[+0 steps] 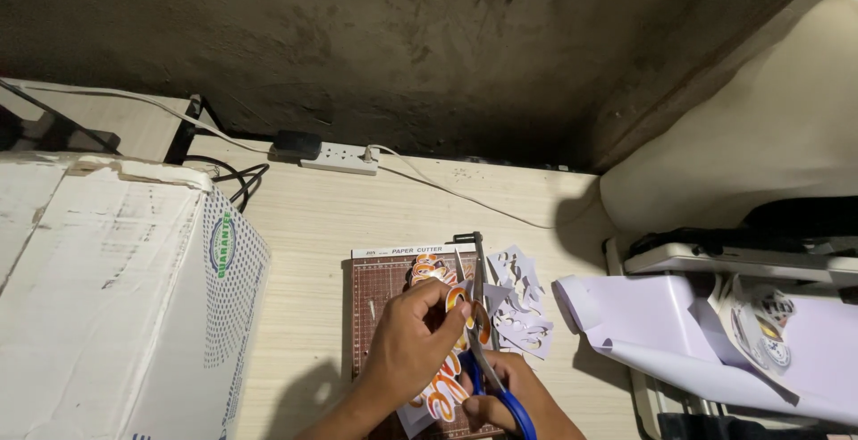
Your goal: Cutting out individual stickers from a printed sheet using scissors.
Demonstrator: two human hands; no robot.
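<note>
Right hand (500,397): nearest the camera, low in view; its fingers are closed through the blue handles of a pair of scissors (490,370), so the grip drives the blades.
Scissors: blades point up and away from the right hand, running into the printed sheet just beside the left thumb, where the paper is kept taut.
Left hand (413,343): just left of the right hand, thumb and fingers pinching the printed sheet (444,392) close to the blades, seemingly to steady and turn it.
Printed sheet: orange and red curved shapes on white, held between both hands, part of it hanging below the left hand.
Paper cutter (375,293): brown gridded board lying under both hands on the table (313,226), serving as a work surface; its arm lies flat beyond the left fingertips.
Offcuts (521,306): white scraps dropped just beyond the right hand, on the board's right edge.
Cardboard box (116,297): well left of the left hand.
Power strip (340,158): far beyond both hands, at the wall.
White roll (679,333): right of the right hand, sticker prints lying on it.
</note>
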